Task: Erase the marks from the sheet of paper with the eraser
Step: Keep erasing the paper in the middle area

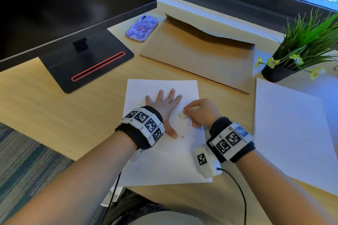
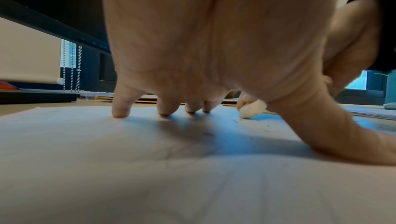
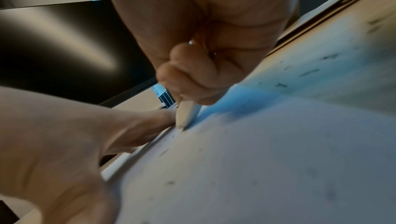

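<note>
A white sheet of paper (image 1: 164, 166) lies on the wooden desk in front of me. My left hand (image 1: 164, 105) rests flat on it with the fingers spread, the fingertips (image 2: 121, 111) pressing the paper (image 2: 150, 176) down. My right hand (image 1: 200, 112) pinches a small whitish eraser (image 1: 182, 115) just right of the left hand; the eraser's tip (image 3: 186, 117) touches the paper (image 3: 278, 160). Small dark crumbs and faint pencil marks (image 1: 182, 137) lie around the eraser (image 2: 251, 109) and near the left thumb.
A black monitor (image 1: 73, 5) on its stand (image 1: 87, 62) fills the far left. A purple-cased phone (image 1: 141, 28) and a brown envelope (image 1: 201, 51) lie behind the sheet. A potted plant (image 1: 300, 51) and more white paper (image 1: 292, 133) are at the right.
</note>
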Tool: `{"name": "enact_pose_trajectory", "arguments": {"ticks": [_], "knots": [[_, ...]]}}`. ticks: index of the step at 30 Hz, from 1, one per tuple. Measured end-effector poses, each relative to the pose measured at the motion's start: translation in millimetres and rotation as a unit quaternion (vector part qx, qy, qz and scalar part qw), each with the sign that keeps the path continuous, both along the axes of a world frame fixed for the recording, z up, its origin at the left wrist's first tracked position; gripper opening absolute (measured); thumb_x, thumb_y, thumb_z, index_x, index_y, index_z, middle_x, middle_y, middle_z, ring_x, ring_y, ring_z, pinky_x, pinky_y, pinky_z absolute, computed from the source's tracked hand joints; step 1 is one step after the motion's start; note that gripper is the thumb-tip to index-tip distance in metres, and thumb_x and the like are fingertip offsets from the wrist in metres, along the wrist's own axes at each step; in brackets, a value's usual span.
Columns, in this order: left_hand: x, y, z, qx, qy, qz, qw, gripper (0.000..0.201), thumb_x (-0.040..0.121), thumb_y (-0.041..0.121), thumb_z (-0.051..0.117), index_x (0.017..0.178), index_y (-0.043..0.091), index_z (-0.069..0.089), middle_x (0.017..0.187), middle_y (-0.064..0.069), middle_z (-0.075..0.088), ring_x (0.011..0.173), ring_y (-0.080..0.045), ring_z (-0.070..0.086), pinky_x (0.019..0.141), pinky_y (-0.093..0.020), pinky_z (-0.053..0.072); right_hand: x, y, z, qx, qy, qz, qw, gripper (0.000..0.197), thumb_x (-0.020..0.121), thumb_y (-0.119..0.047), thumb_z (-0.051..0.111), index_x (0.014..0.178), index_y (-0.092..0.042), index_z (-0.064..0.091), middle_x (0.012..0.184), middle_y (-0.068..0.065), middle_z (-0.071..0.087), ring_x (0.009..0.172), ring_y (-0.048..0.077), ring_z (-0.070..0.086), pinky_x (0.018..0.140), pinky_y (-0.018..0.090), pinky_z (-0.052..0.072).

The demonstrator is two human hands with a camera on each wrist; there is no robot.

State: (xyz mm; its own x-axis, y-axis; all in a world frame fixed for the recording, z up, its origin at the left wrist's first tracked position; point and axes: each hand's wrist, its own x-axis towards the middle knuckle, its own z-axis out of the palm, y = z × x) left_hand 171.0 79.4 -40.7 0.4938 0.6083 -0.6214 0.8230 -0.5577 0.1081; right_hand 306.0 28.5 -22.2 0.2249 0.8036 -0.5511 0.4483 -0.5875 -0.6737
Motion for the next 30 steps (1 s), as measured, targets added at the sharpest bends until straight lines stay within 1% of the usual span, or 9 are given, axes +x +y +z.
{"name": "enact_pose_trajectory", "arguments": {"ticks": [3,7,9,12,14,19,24,25,30], "knots": [[-0.6,-0.3,-0.4,-0.004,-0.008,0.012,1.000,0.135,0.064,0.061,0.075,0.146,0.021,-0.025,0.153,0.003,-0.030,0.143,-0.030,-0.020,0.111,-0.062,0.002,-1.3,2.9,-1.6,0.030,-0.003,-0.032,0.999,0.012,0.089,-0.016,0.061,0.096,-0.007,0.065,0.057,0.004,0.055,0.041,0.012,0.048,0.045,0.024,0.042],[0.2,0.5,-1.7,-0.004,-0.005,0.013,1.000,0.137,0.062,0.063,0.075,0.145,0.019,-0.026,0.153,0.002,-0.030,0.143,-0.031,-0.020,0.110,-0.063,0.003,-11.1,-18.5,-0.8,-0.022,0.012,0.076,0.997,0.004,0.089,-0.015,0.061,0.089,-0.012,0.063,0.056,0.003,0.053,0.035,0.009,0.045,0.042,0.023,0.039],[0.0,0.5,-1.7,-0.004,-0.004,0.011,1.000,0.137,0.063,0.063,0.074,0.145,0.019,-0.026,0.153,0.002,-0.030,0.142,-0.031,-0.020,0.110,-0.063,0.003,-8.5,-15.9,-0.5,-0.029,0.014,0.091,0.995,0.005,0.089,-0.016,0.061,0.088,-0.012,0.064,0.056,0.003,0.054,0.034,0.008,0.046,0.042,0.022,0.040],[-0.6,1.2,-1.7,-0.008,-0.010,0.013,1.000,0.135,0.063,0.062,0.074,0.146,0.020,-0.025,0.153,0.003,-0.030,0.143,-0.030,-0.021,0.110,-0.062,0.001,-0.8,2.6,-1.3,0.017,-0.006,0.023,1.000,0.006,0.088,-0.015,0.062,0.089,-0.011,0.066,0.054,0.005,0.056,0.040,0.013,0.048,0.047,0.026,0.044],[-0.6,0.8,-2.0,-0.010,-0.012,0.015,1.000,0.135,0.063,0.061,0.074,0.146,0.020,-0.024,0.153,0.003,-0.030,0.142,-0.030,-0.021,0.110,-0.063,0.001,-2.8,4.8,-2.2,0.035,-0.005,-0.010,0.999,0.005,0.088,-0.014,0.061,0.088,-0.012,0.065,0.052,0.005,0.055,0.039,0.012,0.048,0.046,0.026,0.043],[-0.3,1.0,-2.9,-0.006,-0.010,0.017,1.000,0.137,0.062,0.062,0.075,0.146,0.019,-0.025,0.153,0.003,-0.030,0.142,-0.031,-0.021,0.110,-0.063,0.002,-13.7,-17.8,-3.8,-0.023,0.022,0.089,0.996,0.005,0.087,-0.018,0.063,0.083,-0.016,0.064,0.056,0.003,0.056,0.036,0.010,0.047,0.044,0.025,0.041],[0.2,1.1,-1.5,-0.009,-0.013,0.019,1.000,0.134,0.064,0.061,0.074,0.146,0.020,-0.025,0.153,0.002,-0.030,0.143,-0.030,-0.021,0.111,-0.062,0.002,3.6,12.9,-0.7,0.036,-0.022,-0.013,0.999,0.007,0.086,-0.016,0.065,0.090,-0.011,0.067,0.057,0.005,0.057,0.041,0.011,0.049,0.047,0.024,0.044],[0.4,1.2,-1.7,-0.011,-0.013,0.020,1.000,0.135,0.064,0.061,0.074,0.146,0.020,-0.025,0.153,0.002,-0.030,0.142,-0.030,-0.021,0.111,-0.062,0.001,2.0,12.0,-0.2,0.037,-0.023,-0.011,0.999,0.007,0.087,-0.016,0.065,0.091,-0.011,0.067,0.057,0.005,0.056,0.041,0.011,0.048,0.046,0.023,0.043],[1.0,0.5,-2.8,-0.004,-0.004,0.016,1.000,0.136,0.064,0.062,0.074,0.145,0.019,-0.026,0.153,0.002,-0.031,0.142,-0.031,-0.021,0.111,-0.063,0.002,-8.4,-10.2,3.2,-0.039,-0.010,0.129,0.991,0.007,0.089,-0.018,0.062,0.093,-0.014,0.066,0.061,0.003,0.057,0.040,0.008,0.048,0.046,0.021,0.043]]}}
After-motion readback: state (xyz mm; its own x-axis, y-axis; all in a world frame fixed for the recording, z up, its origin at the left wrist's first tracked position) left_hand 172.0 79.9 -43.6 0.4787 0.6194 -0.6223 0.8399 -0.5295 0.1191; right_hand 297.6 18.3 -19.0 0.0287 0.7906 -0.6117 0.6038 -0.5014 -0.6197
